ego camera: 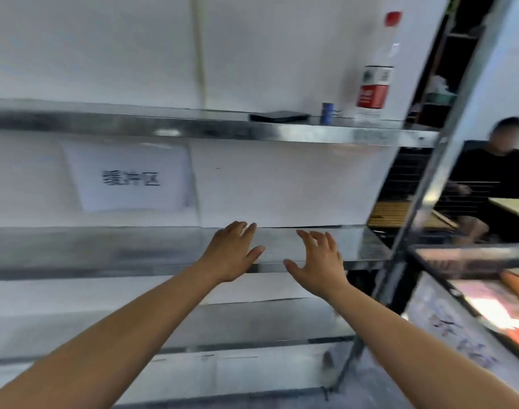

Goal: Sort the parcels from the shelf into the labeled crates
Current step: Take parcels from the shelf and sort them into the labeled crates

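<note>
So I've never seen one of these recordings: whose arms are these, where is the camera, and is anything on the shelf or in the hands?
There is no machine here: a person wears a camera on the head, so this single view looks forward and down along their own bare arms. The left hand and right hand reach over a metal shelf, fingers spread, holding nothing. No parcel shows where they reach. A paper sign hangs behind. The shelf above carries a flat dark item, a small blue cylinder and a red-labelled bottle. The picture is blurred.

Both forearms (119, 335) are bare, and so are the left hand (231, 252) and right hand (318, 261).
</note>
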`<action>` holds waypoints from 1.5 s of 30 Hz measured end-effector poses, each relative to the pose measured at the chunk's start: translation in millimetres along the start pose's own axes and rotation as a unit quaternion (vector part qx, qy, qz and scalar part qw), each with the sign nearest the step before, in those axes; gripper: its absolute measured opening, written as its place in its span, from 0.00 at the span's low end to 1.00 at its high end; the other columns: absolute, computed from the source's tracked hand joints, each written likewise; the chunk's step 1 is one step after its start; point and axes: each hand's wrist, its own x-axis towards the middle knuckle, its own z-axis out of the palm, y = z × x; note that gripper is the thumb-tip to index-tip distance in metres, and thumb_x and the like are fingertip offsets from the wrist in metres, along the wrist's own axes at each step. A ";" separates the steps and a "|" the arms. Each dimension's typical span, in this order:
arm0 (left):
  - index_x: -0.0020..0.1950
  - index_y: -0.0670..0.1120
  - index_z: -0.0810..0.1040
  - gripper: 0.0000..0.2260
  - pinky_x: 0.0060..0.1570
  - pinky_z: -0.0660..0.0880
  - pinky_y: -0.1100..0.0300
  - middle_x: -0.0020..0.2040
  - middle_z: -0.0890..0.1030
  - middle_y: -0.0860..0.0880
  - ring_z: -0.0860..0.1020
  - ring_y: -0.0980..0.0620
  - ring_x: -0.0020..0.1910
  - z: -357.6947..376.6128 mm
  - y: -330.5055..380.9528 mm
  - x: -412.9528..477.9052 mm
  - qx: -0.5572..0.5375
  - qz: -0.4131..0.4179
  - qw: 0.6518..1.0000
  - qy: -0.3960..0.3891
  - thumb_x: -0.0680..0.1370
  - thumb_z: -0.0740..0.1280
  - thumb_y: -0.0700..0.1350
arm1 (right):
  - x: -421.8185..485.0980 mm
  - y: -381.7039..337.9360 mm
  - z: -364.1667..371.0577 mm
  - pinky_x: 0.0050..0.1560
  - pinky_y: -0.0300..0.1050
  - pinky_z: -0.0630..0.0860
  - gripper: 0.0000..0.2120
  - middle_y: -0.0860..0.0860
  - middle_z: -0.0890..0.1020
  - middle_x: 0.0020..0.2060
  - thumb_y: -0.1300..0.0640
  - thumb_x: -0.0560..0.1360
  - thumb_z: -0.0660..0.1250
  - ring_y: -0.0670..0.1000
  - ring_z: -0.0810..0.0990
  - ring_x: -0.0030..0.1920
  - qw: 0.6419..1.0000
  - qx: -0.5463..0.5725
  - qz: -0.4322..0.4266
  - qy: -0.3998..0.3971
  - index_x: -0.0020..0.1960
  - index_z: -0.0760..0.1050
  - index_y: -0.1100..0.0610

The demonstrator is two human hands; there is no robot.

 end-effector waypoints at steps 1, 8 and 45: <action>0.77 0.45 0.50 0.27 0.72 0.54 0.54 0.76 0.55 0.45 0.55 0.47 0.75 -5.3 -21.7 -18.2 0.006 -0.025 1.000 -0.003 0.81 0.50 0.56 | -1.6 -22.4 11.9 0.73 0.54 0.51 0.34 0.52 0.55 0.75 0.42 0.76 0.61 0.57 0.46 0.76 1.000 0.003 -0.022 -0.009 0.76 0.51 0.50; 0.77 0.44 0.49 0.28 0.72 0.56 0.50 0.77 0.54 0.44 0.55 0.45 0.75 -24.7 -167.1 -177.8 0.066 -0.175 0.982 -0.033 0.81 0.49 0.57 | -44.5 -193.6 99.6 0.73 0.55 0.53 0.34 0.52 0.56 0.75 0.42 0.76 0.61 0.58 0.48 0.76 0.985 0.028 -0.137 -0.104 0.76 0.50 0.51; 0.75 0.45 0.58 0.26 0.72 0.57 0.49 0.76 0.56 0.43 0.57 0.44 0.74 -22.4 -631.2 -300.9 -0.012 -0.484 0.874 -0.050 0.80 0.52 0.57 | 91.6 -667.8 370.4 0.67 0.54 0.62 0.31 0.57 0.63 0.70 0.46 0.77 0.60 0.59 0.59 0.72 0.906 0.113 -0.283 -0.293 0.76 0.52 0.49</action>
